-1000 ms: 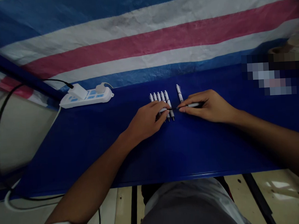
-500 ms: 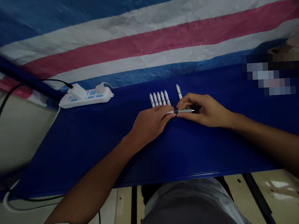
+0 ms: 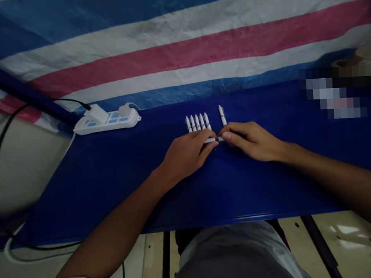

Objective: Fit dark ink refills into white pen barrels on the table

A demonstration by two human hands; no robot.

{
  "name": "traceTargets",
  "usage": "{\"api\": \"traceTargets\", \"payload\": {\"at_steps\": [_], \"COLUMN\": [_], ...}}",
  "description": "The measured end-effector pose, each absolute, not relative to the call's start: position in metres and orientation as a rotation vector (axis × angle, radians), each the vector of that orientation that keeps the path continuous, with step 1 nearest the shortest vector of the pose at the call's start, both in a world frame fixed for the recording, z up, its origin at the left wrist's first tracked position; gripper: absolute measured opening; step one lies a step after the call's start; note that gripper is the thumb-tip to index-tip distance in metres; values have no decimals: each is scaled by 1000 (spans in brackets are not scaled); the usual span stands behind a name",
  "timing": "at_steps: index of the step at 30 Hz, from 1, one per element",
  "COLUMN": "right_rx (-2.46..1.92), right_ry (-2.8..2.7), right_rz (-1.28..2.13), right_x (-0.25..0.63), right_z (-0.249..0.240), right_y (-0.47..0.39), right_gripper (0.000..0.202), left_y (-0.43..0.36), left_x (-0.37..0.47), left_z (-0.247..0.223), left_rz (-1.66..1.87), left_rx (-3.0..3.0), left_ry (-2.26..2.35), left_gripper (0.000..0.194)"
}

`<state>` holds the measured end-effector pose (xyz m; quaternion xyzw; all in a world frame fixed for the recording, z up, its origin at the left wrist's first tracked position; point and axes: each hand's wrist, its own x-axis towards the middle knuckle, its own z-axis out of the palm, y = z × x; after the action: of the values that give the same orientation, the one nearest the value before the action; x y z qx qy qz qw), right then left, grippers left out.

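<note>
Between my two hands lies a white pen (image 3: 210, 140) with a dark band near its middle, held crosswise just above the table. My left hand (image 3: 190, 151) pinches its left part between thumb and fingers. The fingers of my right hand (image 3: 250, 140) are closed round its right end, and the tip is hidden by them. Beyond my left hand several white click pens (image 3: 197, 122) lie side by side in a row, their lower parts covered by that hand. A single white pen (image 3: 222, 114) lies apart from them, just beyond my right fingertips.
The blue table (image 3: 113, 180) has its front edge close to my body. A white power strip (image 3: 110, 122) with plugs and cables sits at the back left. Striped tarpaulin (image 3: 181, 52) hangs behind the table. At the far right, a patch of the picture is pixelated.
My right hand's thumb and fingers have closed over the pen's right part, whose metal tip showed before. My left hand and the row of pens have stayed in place.
</note>
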<state>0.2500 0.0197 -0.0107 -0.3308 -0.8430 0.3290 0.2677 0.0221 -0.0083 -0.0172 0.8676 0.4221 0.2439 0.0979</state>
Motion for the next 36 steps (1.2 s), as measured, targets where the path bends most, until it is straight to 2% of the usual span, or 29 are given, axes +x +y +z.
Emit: {"api": "traceTargets", "payload": {"at_steps": [14,24,27,30,34,36], "right_rx": [-841,-853,-821,-849,-825,-824], "right_ry": [-2256,-2315,-2326,-2382,-2395,-2432], "right_rz": [801,713,655,721,686,707], "right_x": [255,256,256,256,256,256], "right_z": [-11,-10,-9,-8,-9,-8], "right_y": [22,23,23,23,24,24], "right_gripper": [36,34,25,38,31,37], "left_y": [-5,-4,-4,-3,-2,-2], "left_x": [19,18,18,17,16,15], "left_z": [-17,-18,-19,-20,-21,-21], "left_rz": [702,707,716,730,741,756], "left_rx": [2571,2556,2570,2597,2614,2601], "left_ry": [1260,1239,1224,1206,1205,1199], "left_gripper": [21,26,27,26,24,23]}}
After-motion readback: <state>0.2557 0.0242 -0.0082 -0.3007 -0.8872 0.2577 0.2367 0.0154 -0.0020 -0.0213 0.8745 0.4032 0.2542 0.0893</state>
